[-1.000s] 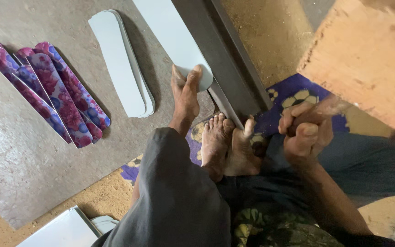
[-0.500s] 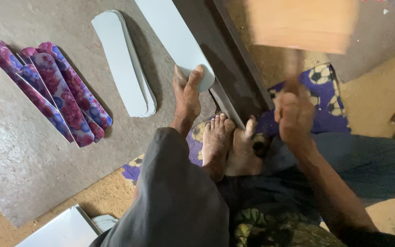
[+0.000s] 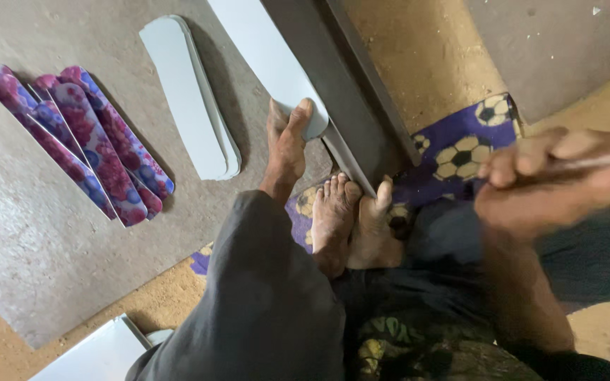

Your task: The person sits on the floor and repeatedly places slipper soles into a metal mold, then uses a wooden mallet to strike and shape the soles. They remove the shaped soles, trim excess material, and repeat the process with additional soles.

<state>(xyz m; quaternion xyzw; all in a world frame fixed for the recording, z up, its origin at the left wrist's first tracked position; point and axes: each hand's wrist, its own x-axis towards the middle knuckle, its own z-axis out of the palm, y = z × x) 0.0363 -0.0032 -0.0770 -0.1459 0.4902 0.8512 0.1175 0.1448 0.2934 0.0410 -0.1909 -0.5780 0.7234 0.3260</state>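
Observation:
My left hand (image 3: 287,144) presses flat on the rounded end of a long white sheet (image 3: 262,56) that lies on a dark metal bar (image 3: 340,92). A thin grey blade (image 3: 347,159) runs from under that hand down to my bare feet (image 3: 354,219), which rest against it. My right hand (image 3: 552,183) is at the right, blurred, shut on a pale handle (image 3: 601,161) that runs off the right edge. The head of the tool is out of view.
A stack of white sole-shaped cutouts (image 3: 188,99) and several floral purple cutouts (image 3: 86,141) lie on a grey board (image 3: 37,233). A purple mat with football print (image 3: 460,148) lies under my legs. Another white sheet (image 3: 100,353) sits at the bottom left.
The wooden mallet head, raised at the top right before, has left the view. My right hand has moved right with the handle. My left hand stays on the sheet.

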